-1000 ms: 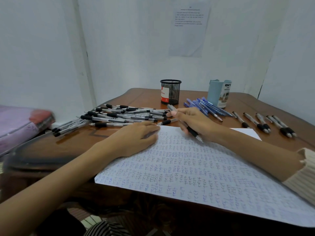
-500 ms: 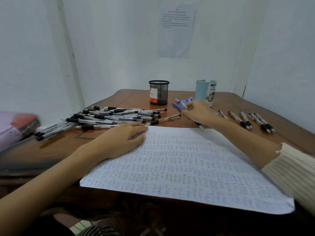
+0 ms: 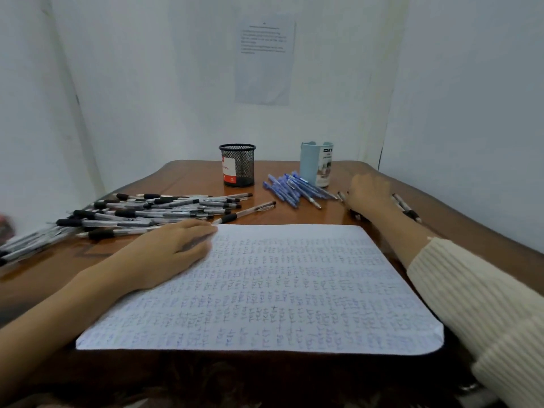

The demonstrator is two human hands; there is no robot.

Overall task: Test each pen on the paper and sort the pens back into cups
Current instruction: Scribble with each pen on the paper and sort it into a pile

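Note:
A large white paper covered in rows of pen marks lies in front of me. My left hand rests flat on its top left corner. My right hand is stretched out past the paper's top right corner, over a row of black-grip pens. It holds a black-grip pen whose dark tip sticks out under the palm. An empty black mesh cup and a light blue cup stand at the back. Blue pens lie between them.
A big heap of black-capped pens covers the table's left side, with one pen lying apart near the paper's top edge. The brown table is boxed in by white walls, and a printed sheet hangs on the back wall.
My right hand has carried the pen from above the paper, past the blue pens, to the row of pens at the right. My left hand has stayed on the paper.

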